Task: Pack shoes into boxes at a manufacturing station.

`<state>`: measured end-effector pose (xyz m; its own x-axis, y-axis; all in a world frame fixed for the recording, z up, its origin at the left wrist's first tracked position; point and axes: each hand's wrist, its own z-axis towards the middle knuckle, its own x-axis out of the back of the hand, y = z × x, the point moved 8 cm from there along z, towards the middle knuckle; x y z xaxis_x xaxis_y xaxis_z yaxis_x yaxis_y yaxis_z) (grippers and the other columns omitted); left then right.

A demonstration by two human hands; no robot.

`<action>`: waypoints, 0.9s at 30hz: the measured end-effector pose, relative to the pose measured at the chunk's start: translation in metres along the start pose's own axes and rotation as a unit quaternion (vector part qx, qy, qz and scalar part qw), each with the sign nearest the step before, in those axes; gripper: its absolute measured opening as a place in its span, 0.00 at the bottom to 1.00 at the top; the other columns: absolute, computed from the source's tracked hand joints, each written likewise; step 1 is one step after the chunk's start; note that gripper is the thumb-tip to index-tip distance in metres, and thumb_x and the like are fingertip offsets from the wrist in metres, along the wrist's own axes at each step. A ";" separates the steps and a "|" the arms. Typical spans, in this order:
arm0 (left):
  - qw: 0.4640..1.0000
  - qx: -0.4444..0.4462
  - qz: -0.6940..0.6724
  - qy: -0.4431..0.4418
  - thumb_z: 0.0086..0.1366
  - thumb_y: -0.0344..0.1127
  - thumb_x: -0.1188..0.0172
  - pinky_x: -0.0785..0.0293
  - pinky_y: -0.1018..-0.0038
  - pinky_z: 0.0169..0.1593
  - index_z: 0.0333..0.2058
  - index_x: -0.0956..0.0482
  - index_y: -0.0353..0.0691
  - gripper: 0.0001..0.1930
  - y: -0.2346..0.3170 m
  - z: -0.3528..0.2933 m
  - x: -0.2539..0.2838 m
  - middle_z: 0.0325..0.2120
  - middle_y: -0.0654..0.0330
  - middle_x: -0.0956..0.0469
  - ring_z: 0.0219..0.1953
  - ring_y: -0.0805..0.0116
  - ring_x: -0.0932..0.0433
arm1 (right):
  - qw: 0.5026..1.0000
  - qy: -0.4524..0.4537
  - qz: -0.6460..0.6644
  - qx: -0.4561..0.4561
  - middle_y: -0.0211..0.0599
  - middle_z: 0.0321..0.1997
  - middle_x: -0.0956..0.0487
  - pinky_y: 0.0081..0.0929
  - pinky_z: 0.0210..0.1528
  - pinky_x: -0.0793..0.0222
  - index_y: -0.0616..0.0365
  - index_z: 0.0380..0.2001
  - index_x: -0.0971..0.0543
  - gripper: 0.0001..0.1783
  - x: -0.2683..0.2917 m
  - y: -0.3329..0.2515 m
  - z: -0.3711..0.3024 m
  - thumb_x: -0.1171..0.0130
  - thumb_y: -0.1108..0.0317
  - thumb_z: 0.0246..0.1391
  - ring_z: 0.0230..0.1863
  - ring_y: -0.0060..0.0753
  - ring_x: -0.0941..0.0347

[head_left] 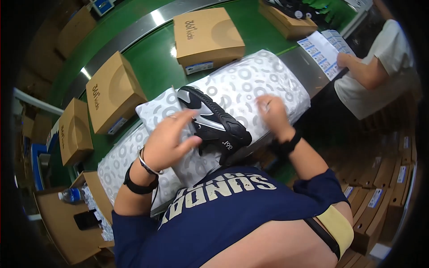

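Observation:
A black and silver sports shoe (214, 120) lies on its side on a sheet of white wrapping paper (158, 107) with grey rings. Under it is a stack of the same patterned paper (268, 76). My left hand (172, 138) is at the shoe's left side, thumb and fingers apart; whether the fingertips touch the shoe cannot be made out. To the right of the shoe, over the paper stack, my right hand (273, 114) is raised. Its fingers look curled but are blurred, and anything in them is hidden.
Brown shoe boxes (208, 35) stand on the green conveyor (154, 58) beyond the paper. At right a co-worker (380, 67) holds label sheets (319, 53). An open carton (67, 223) with a bottle and a phone sits lower left. More boxes (380, 196) are stacked lower right.

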<state>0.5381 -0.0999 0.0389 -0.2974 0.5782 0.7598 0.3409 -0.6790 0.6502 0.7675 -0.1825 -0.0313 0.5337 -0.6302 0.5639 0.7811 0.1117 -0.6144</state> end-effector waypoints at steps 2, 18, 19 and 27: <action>0.988 0.078 0.131 0.030 0.50 0.42 0.43 0.46 0.61 0.55 0.51 0.37 0.38 0.29 -0.044 -0.020 -0.016 0.50 0.44 0.38 0.54 0.49 0.41 | 0.957 -0.031 -0.270 -0.096 0.45 0.35 0.24 0.33 0.43 0.36 0.63 0.31 0.23 0.11 0.019 0.072 -0.003 0.48 0.72 0.41 0.38 0.42 0.28; 0.936 0.195 0.285 0.071 0.45 0.50 0.40 0.65 0.39 0.54 0.51 0.36 0.41 0.34 -0.066 -0.036 -0.023 0.54 0.43 0.43 0.59 0.42 0.54 | 0.901 -0.027 -0.420 -0.108 0.37 0.21 0.25 0.31 0.40 0.42 0.57 0.31 0.22 0.11 0.013 0.091 0.000 0.53 0.73 0.45 0.28 0.33 0.29; 0.936 0.194 0.285 0.073 0.45 0.50 0.40 0.65 0.39 0.54 0.51 0.36 0.41 0.34 -0.063 -0.035 -0.018 0.54 0.43 0.43 0.59 0.42 0.54 | 0.909 -0.031 -0.407 -0.086 0.36 0.19 0.26 0.30 0.37 0.42 0.57 0.30 0.22 0.11 0.014 0.082 0.007 0.52 0.73 0.43 0.27 0.33 0.30; 0.793 0.229 -0.533 0.186 0.54 0.63 0.53 0.51 0.51 0.53 0.59 0.59 0.44 0.43 -0.060 -0.016 0.001 0.53 0.48 0.44 0.55 0.53 0.44 | 0.853 -0.181 -0.123 0.475 0.25 0.20 0.32 0.33 0.46 0.43 0.50 0.27 0.27 0.06 -0.032 -0.220 -0.028 0.48 0.69 0.40 0.29 0.24 0.32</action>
<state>0.5028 -0.0654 0.0006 -0.8477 0.4825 -0.2204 -0.0177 0.3895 0.9208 0.5698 -0.2081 0.0707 0.2467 -0.4657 0.8499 0.7028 0.6898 0.1740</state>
